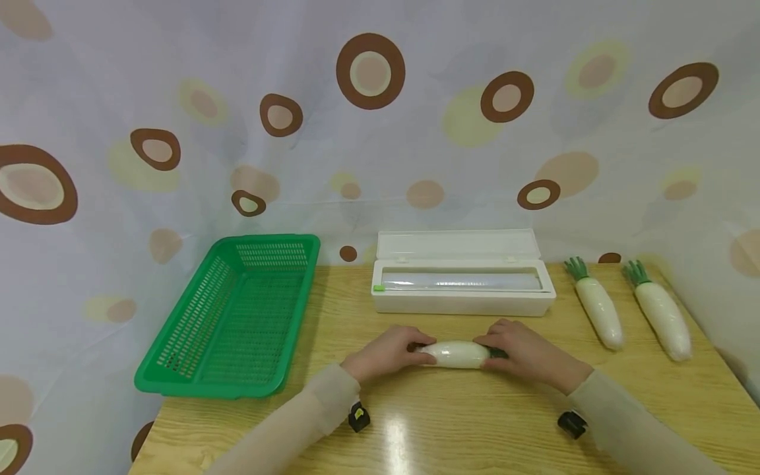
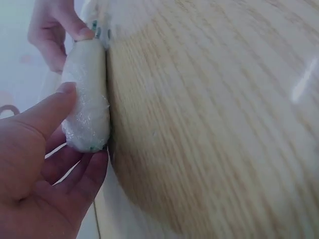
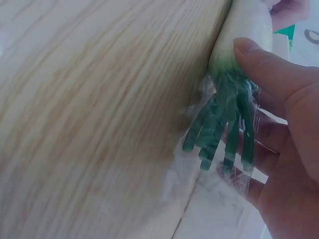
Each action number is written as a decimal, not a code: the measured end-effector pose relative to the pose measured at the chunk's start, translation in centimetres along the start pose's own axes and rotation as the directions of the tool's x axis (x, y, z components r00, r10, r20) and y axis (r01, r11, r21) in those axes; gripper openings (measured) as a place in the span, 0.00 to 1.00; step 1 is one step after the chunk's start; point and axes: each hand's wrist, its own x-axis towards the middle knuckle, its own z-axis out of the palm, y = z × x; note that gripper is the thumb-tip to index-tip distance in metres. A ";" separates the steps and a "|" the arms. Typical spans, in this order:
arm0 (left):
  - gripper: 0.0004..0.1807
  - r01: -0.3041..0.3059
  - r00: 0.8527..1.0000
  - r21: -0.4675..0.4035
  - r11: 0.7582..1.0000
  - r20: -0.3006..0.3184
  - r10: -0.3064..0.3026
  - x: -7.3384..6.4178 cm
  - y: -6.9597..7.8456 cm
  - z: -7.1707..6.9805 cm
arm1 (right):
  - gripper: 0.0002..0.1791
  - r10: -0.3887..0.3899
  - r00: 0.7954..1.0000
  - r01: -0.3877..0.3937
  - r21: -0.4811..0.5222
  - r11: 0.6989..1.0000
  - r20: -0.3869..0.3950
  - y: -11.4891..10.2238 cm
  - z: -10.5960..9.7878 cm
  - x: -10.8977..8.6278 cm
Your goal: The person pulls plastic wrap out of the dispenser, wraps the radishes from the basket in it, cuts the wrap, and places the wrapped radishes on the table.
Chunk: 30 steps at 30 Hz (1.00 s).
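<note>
A white radish [image 1: 457, 354] with green leaf stubs lies crosswise on the table, wrapped in clear plastic film. My left hand [image 1: 388, 353] holds its rounded end; in the left wrist view the thumb presses on its side and the fingers curl round the tip. At the leafy end my right hand [image 1: 528, 353] grips it, thumb near the base of the leaves [image 3: 227, 119]. Loose film [image 3: 179, 169] sticks out past these leaves in the right wrist view. Just behind the hands stands a white cling film box [image 1: 463, 303] with its lid raised and a roll inside.
A green plastic basket [image 1: 297, 316] with slotted sides stands at the left. On the right lie two more white radishes, one nearer [image 1: 600, 313] and one by the table's right edge [image 1: 664, 320]. A patterned curtain [image 1: 415, 152] hangs behind the wooden table [image 1: 463, 422].
</note>
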 end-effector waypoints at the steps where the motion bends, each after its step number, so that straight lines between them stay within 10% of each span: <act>1: 0.25 0.014 1.000 -0.025 1.000 -0.013 -0.015 0.0 0.1 0.1 | 0.23 -0.002 1.000 0.002 -0.003 1.000 -0.003 -0.1 0.0 0.0; 9: 0.18 0.051 0.998 -0.108 0.993 -0.031 -0.054 0.2 0.0 0.4 | 0.21 -0.030 0.999 0.028 -0.048 0.998 -0.041 -0.8 0.0 0.2; 20: 0.18 -0.022 1.000 0.078 0.997 -0.014 0.023 0.8 0.9 0.8 | 0.20 -0.007 0.999 0.005 -0.055 0.998 -0.041 -1.0 0.1 0.1; 30: 0.20 0.058 0.998 -0.062 0.996 -0.002 -0.058 0.3 -0.5 -0.2 | 0.19 0.037 0.999 -0.038 -0.037 0.999 -0.034 -0.7 0.2 -0.3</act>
